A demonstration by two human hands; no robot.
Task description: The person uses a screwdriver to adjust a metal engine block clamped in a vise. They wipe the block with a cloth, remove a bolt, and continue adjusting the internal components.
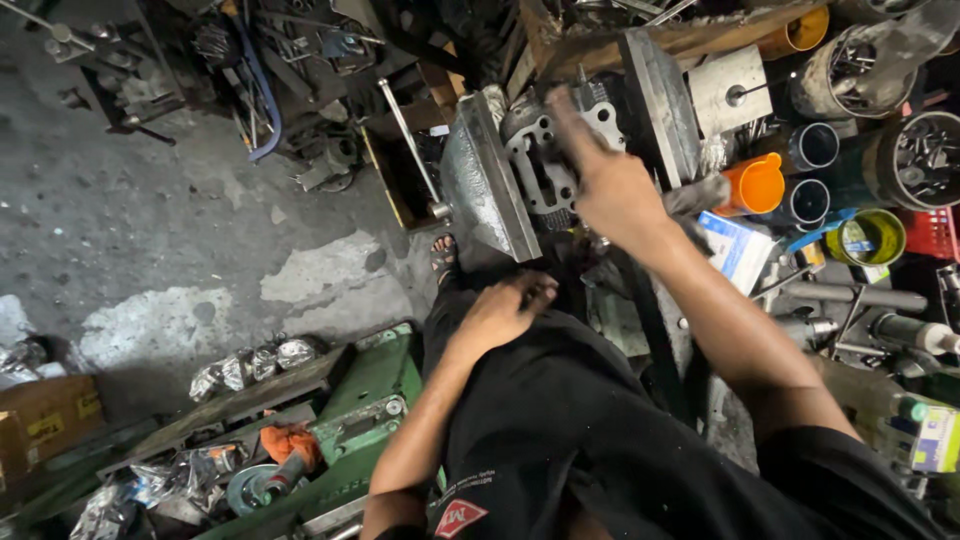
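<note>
Under the right hand [612,190], fingers flat and open, sat a grey cast-metal ported block [545,160] clamped in the vise: heavy, rigid, greasy, best gripped by its edges; left hand [503,310] rested loosely curled, empty, on the thigh

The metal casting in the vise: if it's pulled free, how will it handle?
The metal casting looks like solid, finned metal, so probably heavy and rigid. Its greasy sheen hints at slipperiness. The vise flanks it on both sides, so the right hand pushing likely won't shift it.
</note>
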